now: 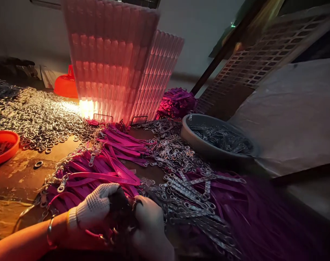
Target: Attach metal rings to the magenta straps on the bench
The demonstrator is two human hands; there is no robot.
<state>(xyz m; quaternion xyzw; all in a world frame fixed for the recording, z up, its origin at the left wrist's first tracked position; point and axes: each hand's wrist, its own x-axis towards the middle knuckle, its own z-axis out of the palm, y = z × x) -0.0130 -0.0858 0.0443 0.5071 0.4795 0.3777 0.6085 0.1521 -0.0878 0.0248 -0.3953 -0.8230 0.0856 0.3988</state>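
My left hand (pixel 95 204), in a white dotted knit glove, is closed low in the middle of the view. A magenta strap (pixel 92 233) with metal fittings hangs below its palm. Close beside it, my right hand (pixel 151 221) is closed too, its thumb and finger pinched toward the left hand. Deep shadow between the hands hides what the right fingers grip. Just beyond them lies a pile of magenta straps (pixel 118 177) with metal links at the ends. Flat silver chain pieces (pixel 192 197) lie to the right of my right hand.
A big heap of metal rings (pixel 36 116) covers the left back, near a red-orange dish (pixel 7 159) and a lit red lamp (pixel 66 85). Ribbed translucent panels (pixel 110 65) stand behind. A grey basin (pixel 186 130) holds metal pieces. More magenta straps (pixel 252 206) lie right.
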